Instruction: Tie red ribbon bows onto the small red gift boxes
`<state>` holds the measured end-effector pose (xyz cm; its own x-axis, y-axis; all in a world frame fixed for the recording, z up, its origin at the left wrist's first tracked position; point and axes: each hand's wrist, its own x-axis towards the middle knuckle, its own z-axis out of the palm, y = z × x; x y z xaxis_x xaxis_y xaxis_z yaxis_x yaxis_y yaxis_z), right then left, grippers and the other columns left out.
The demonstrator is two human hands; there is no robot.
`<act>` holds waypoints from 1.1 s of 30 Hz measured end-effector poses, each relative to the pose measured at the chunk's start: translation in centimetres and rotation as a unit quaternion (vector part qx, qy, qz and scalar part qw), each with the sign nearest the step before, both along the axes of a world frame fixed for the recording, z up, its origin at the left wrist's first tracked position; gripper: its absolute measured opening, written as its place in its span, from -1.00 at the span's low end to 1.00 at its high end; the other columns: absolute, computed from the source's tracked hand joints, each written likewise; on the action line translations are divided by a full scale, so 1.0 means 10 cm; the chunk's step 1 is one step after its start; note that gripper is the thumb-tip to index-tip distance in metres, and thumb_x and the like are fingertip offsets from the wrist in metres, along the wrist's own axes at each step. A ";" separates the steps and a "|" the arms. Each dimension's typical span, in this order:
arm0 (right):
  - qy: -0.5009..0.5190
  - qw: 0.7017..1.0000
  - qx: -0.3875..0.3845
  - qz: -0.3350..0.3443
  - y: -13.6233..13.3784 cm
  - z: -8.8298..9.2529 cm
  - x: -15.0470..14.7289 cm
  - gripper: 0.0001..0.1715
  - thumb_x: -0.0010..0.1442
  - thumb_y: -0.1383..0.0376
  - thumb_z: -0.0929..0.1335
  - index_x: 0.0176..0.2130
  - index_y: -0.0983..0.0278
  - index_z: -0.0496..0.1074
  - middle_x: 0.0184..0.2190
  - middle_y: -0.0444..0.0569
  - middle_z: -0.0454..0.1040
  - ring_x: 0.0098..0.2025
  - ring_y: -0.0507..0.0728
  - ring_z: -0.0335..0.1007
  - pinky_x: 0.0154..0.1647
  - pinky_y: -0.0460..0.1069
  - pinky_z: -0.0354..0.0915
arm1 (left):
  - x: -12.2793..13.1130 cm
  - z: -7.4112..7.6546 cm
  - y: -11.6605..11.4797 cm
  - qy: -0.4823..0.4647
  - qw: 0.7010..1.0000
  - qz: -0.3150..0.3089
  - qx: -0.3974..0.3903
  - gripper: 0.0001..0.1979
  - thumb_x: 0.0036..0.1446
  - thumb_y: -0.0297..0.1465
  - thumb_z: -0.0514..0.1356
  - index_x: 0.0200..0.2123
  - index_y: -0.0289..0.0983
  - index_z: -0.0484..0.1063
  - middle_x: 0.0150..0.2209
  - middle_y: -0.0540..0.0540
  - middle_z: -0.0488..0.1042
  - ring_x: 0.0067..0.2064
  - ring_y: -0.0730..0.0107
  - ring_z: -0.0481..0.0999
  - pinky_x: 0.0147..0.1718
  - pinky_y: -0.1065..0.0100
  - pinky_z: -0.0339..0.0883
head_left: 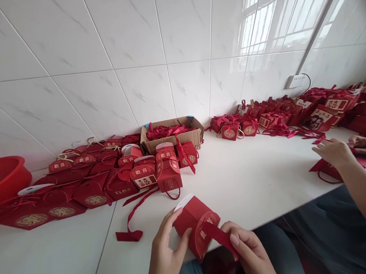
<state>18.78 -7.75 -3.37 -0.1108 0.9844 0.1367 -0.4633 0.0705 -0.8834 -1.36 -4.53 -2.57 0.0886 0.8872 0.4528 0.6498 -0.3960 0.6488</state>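
A small red gift box (188, 214) with a rounded flap and pale printed characters sits tilted at the table's front edge. My left hand (169, 242) grips its left side, thumb on the front and fingers at the back. A dark red ribbon (220, 238) runs out from a slot in the flap. Its free end is pinched between the thumb and fingers of my right hand (247, 247). Another loose ribbon (135, 223) lies on the table to the left.
Finished-looking red boxes (94, 193) stand in rows at left, beside a red basin (9, 182). A cardboard carton (173, 139) holds red ribbons. More boxes (294, 112) line the wall at right, where a co-worker's hands (337, 153) handle a red box. A power strip (295, 81) hangs on the wall.
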 end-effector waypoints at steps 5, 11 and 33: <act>-0.016 1.000 0.002 -0.007 0.00 -0.03 0.03 -0.56 0.22 0.19 0.31 -0.62 0.30 0.24 -0.43 -0.07 0.28 -0.44 0.04 0.12 -0.42 -0.06 0.06 | -0.01 0.01 0.02 0.024 0.999 -0.021 0.006 -0.57 0.18 -0.38 0.14 0.12 -0.03 0.23 0.12 -0.06 0.37 0.14 0.27 0.37 0.06 0.26 0.38; -0.031 0.999 -0.021 0.002 0.00 -0.08 0.04 -0.54 0.22 0.16 0.30 -0.62 0.30 0.22 -0.40 -0.08 0.28 -0.45 0.01 0.12 -0.44 -0.07 0.05 | -0.02 0.05 0.02 0.034 0.999 -0.032 -0.001 -0.58 0.20 -0.40 0.11 0.12 -0.03 0.24 0.15 -0.09 0.32 0.16 0.24 0.34 0.05 0.22 0.38; -0.337 0.914 0.120 -0.189 0.26 0.30 -0.09 -0.76 0.20 0.21 0.32 -0.12 0.20 0.43 -0.09 0.08 0.34 0.00 0.21 0.24 0.05 0.10 0.18 | 0.18 0.66 0.43 0.117 0.951 -0.071 0.277 -0.84 0.06 -0.50 0.20 -0.39 -0.10 0.51 -0.05 -0.11 0.40 0.06 0.04 0.30 -0.02 0.01 0.26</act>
